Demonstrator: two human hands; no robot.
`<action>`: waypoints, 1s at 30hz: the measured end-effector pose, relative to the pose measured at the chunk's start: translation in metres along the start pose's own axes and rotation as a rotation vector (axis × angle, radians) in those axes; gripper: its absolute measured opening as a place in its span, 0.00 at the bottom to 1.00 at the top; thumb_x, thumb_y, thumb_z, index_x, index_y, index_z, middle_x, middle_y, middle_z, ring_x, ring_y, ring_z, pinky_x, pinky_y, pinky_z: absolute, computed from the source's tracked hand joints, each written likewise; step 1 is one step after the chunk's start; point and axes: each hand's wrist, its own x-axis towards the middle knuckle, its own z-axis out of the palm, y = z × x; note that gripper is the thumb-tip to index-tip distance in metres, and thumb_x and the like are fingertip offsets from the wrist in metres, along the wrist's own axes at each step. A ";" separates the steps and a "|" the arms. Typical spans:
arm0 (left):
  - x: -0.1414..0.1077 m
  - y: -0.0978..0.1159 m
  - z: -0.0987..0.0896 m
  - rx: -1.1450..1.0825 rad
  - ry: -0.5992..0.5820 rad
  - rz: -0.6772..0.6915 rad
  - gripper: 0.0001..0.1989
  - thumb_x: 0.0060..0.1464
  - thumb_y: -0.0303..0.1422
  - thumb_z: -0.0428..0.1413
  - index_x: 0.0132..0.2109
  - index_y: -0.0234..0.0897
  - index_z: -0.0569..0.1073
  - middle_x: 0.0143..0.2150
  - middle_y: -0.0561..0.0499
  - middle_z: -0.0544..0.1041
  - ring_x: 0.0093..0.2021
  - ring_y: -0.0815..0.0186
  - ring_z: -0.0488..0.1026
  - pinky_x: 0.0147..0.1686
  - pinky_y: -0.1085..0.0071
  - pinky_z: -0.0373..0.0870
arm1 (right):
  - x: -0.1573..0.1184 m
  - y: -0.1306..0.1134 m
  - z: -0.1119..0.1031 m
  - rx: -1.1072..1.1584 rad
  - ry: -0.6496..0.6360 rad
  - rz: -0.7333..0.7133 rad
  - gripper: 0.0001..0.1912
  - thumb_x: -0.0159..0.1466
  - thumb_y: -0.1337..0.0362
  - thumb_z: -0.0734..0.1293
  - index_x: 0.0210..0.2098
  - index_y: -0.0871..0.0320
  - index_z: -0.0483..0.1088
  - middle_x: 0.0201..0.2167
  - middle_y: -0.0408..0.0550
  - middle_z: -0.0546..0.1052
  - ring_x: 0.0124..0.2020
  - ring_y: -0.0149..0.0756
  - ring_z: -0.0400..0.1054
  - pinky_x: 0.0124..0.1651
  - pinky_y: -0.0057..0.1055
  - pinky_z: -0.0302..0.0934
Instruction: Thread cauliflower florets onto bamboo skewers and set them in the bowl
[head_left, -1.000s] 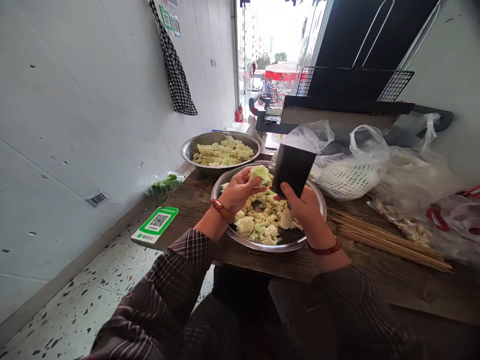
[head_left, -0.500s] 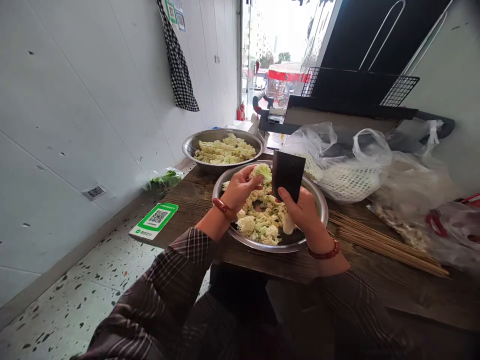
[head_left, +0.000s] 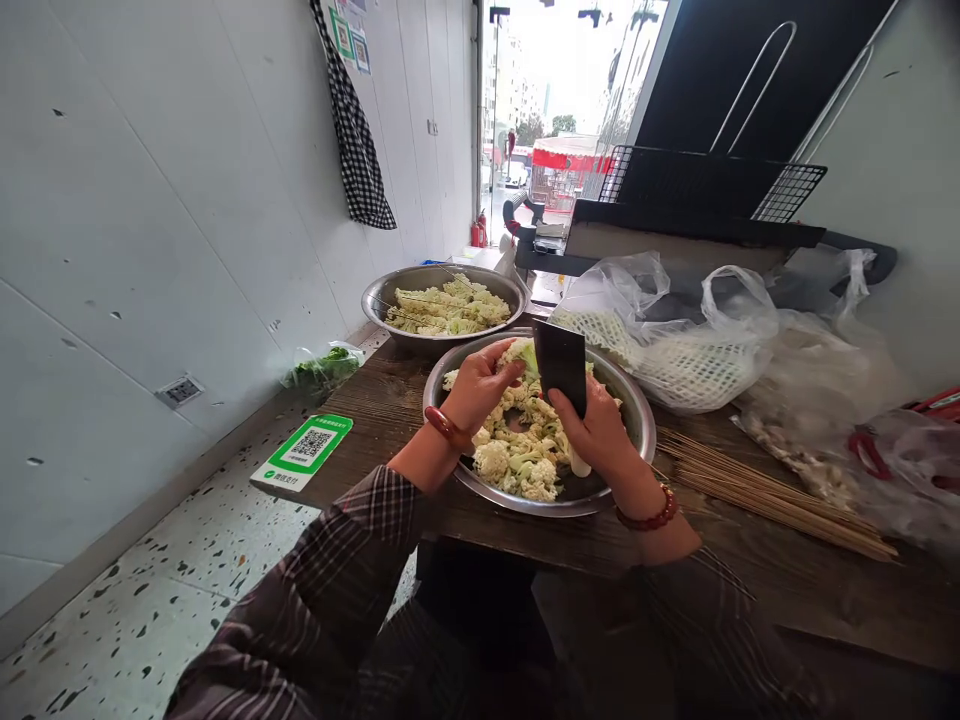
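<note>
Over the nearer metal bowl (head_left: 639, 400), my left hand (head_left: 480, 385) grips a pale green-white cauliflower piece (head_left: 523, 354). My right hand (head_left: 589, 418) is closed around a dark, broad-bladed knife (head_left: 561, 362), its blade upright beside that piece. The knife's pale handle end shows below my palm. Cut cauliflower florets (head_left: 517, 462) lie in the bowl beneath both hands. Behind it stands a second metal bowl (head_left: 371, 300) filled with more florets (head_left: 450, 308).
Thin wooden skewers (head_left: 772, 490) lie right of the bowl on the dark wooden table (head_left: 390, 390). Plastic bags (head_left: 690, 360) stand behind them. A green QR-code card (head_left: 306, 452) is at the table's left corner, and a bag of greens (head_left: 322, 368) is beyond it.
The knife and my right hand have shifted left, bringing the blade closer to the cauliflower piece in my left hand. The view has tilted slightly.
</note>
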 end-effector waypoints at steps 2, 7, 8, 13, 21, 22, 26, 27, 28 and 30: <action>0.000 0.002 0.000 0.017 -0.024 0.013 0.21 0.53 0.42 0.62 0.50 0.35 0.80 0.42 0.48 0.79 0.37 0.67 0.70 0.37 0.72 0.72 | 0.000 0.000 0.001 -0.016 0.004 -0.014 0.09 0.69 0.58 0.61 0.41 0.54 0.69 0.37 0.53 0.77 0.40 0.46 0.72 0.45 0.42 0.67; 0.000 0.003 0.001 0.033 -0.048 0.024 0.21 0.53 0.44 0.61 0.50 0.35 0.80 0.41 0.48 0.79 0.35 0.67 0.69 0.36 0.72 0.71 | 0.000 -0.001 0.002 -0.018 0.008 -0.014 0.08 0.68 0.59 0.61 0.42 0.54 0.68 0.37 0.52 0.76 0.40 0.45 0.71 0.46 0.42 0.67; 0.000 0.003 0.001 0.039 -0.050 0.023 0.21 0.53 0.44 0.61 0.49 0.35 0.80 0.41 0.48 0.79 0.35 0.67 0.69 0.35 0.72 0.71 | 0.000 -0.001 0.002 -0.010 0.005 -0.016 0.08 0.68 0.59 0.61 0.43 0.54 0.68 0.37 0.52 0.76 0.40 0.45 0.72 0.46 0.42 0.67; 0.000 0.000 0.000 0.132 -0.048 0.034 0.21 0.54 0.43 0.60 0.50 0.35 0.80 0.37 0.49 0.79 0.33 0.66 0.70 0.35 0.70 0.71 | 0.002 0.000 0.001 0.044 -0.031 0.020 0.10 0.69 0.58 0.61 0.46 0.55 0.69 0.38 0.52 0.78 0.40 0.45 0.73 0.44 0.42 0.68; 0.003 0.000 -0.003 0.156 -0.104 0.034 0.20 0.54 0.42 0.60 0.50 0.37 0.80 0.38 0.48 0.79 0.36 0.64 0.72 0.36 0.70 0.73 | 0.001 0.003 0.003 0.064 -0.062 0.053 0.10 0.69 0.57 0.61 0.43 0.54 0.70 0.35 0.51 0.78 0.40 0.46 0.74 0.41 0.40 0.69; 0.003 0.000 -0.003 0.142 -0.113 0.027 0.19 0.54 0.42 0.60 0.49 0.36 0.80 0.39 0.48 0.79 0.36 0.64 0.72 0.36 0.70 0.73 | 0.001 0.003 0.003 0.063 -0.059 0.055 0.10 0.69 0.57 0.61 0.42 0.54 0.70 0.34 0.51 0.77 0.39 0.46 0.74 0.40 0.40 0.69; 0.002 0.000 -0.003 0.108 -0.153 0.011 0.19 0.54 0.42 0.60 0.48 0.35 0.80 0.39 0.49 0.79 0.34 0.67 0.70 0.36 0.71 0.72 | 0.000 0.002 0.004 0.035 -0.035 0.045 0.08 0.68 0.57 0.61 0.38 0.54 0.68 0.32 0.50 0.76 0.35 0.44 0.73 0.38 0.39 0.67; 0.002 0.000 -0.003 0.108 -0.158 0.007 0.19 0.54 0.43 0.60 0.48 0.35 0.80 0.39 0.50 0.79 0.34 0.67 0.69 0.36 0.71 0.72 | 0.000 0.001 0.004 0.023 -0.029 0.035 0.08 0.68 0.57 0.61 0.37 0.54 0.68 0.31 0.50 0.76 0.34 0.44 0.72 0.38 0.38 0.66; 0.001 0.001 -0.003 0.106 -0.159 0.004 0.20 0.53 0.43 0.60 0.48 0.36 0.80 0.39 0.50 0.79 0.33 0.68 0.69 0.36 0.72 0.71 | 0.000 0.000 0.004 0.012 -0.023 0.025 0.08 0.68 0.58 0.61 0.37 0.54 0.67 0.31 0.49 0.75 0.34 0.44 0.72 0.38 0.38 0.66; 0.001 0.002 -0.002 0.100 -0.158 -0.002 0.20 0.53 0.44 0.61 0.47 0.35 0.81 0.39 0.50 0.79 0.32 0.68 0.69 0.35 0.72 0.71 | 0.000 -0.002 0.004 -0.007 -0.012 0.007 0.07 0.68 0.59 0.61 0.37 0.54 0.67 0.31 0.49 0.75 0.34 0.43 0.71 0.38 0.37 0.65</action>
